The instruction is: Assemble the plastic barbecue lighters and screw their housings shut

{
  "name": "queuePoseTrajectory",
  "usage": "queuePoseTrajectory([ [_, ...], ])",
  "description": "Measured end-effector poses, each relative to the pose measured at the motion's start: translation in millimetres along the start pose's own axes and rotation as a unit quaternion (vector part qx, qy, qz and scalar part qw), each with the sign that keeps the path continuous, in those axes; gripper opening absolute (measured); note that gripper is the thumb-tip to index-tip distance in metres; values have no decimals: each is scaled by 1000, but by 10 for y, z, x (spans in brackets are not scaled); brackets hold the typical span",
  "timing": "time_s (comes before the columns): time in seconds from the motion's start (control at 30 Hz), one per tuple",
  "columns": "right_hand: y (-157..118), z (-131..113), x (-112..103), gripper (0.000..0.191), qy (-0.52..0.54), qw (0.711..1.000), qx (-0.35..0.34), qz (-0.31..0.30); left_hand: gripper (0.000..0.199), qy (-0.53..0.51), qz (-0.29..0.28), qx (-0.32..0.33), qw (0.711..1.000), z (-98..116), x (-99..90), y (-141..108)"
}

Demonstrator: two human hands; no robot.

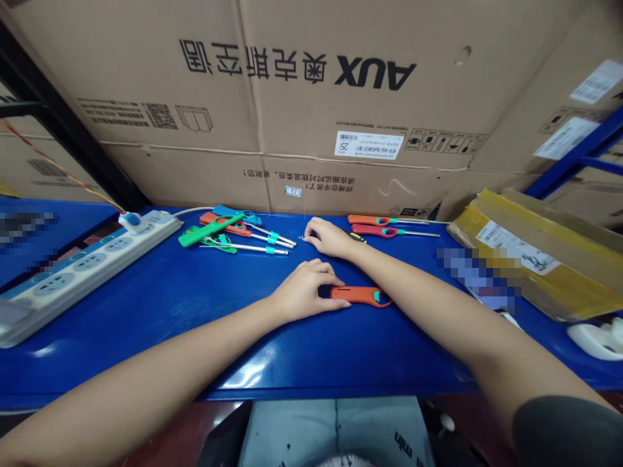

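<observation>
An orange long-nosed lighter [357, 295] lies crosswise on the blue table, its front part hidden beneath my right forearm. My left hand [306, 292] is closed round the lighter's rear end, thumb on the near side and fingers on the far side. Farther back, my right hand [328, 237] reaches across to the left with its fingertips pinched together low over the table. Tiny bits of metal [301, 238] show beside those fingertips; what is between them is too small to make out. A yellow-and-black item [359, 237] peeks out behind my right wrist.
Several green, orange and blue lighters [228, 227] are piled at the back left. Two more lighters [377, 226], orange and red, lie at the back right. A power strip [92, 263] borders the left; a taped carton [545, 253] stands right. Large cardboard [292, 110] walls the back.
</observation>
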State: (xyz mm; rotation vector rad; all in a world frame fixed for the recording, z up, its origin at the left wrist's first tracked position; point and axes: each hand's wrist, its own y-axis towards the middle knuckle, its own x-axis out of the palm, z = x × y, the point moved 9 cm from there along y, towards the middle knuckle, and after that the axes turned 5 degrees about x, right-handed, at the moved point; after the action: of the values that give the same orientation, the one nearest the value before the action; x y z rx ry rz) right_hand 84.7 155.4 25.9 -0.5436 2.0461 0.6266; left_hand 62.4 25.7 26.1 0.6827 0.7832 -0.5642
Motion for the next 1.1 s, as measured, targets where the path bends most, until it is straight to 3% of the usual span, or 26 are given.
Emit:
queuePoseTrajectory([
  [0.2, -52, 33, -30, 3, 12, 1000, -5, -10, 43, 8, -2, 8, 1000, 13, 11, -2],
  [0.33, -91, 68, -97, 22, 23, 999, 12, -30, 42, 10, -4, 12, 1000, 27, 5, 3],
  [0.43, -76, 89, -110, 20, 23, 999, 33, -36, 42, 8, -4, 16, 1000, 35, -3, 5],
  [0.67, 5, 187, -106, 1, -7, 993, 111, 25, 43, 8, -5, 21, 1000, 46, 6, -2],
  [0.9, -21, 191, -172, 13, 8, 987, 158, 38, 45, 18, -12, 19, 1000, 64, 1, -2],
  [1.0, -116, 119, -253, 12, 44, 982, 177, 43, 49, 15, 10, 12, 1000, 61, -40, -15],
  [1.1, -365, 38, -344, 10, 101, 975, 196, 36, 41, -22, 84, -24, 996, -17, -155, -41],
])
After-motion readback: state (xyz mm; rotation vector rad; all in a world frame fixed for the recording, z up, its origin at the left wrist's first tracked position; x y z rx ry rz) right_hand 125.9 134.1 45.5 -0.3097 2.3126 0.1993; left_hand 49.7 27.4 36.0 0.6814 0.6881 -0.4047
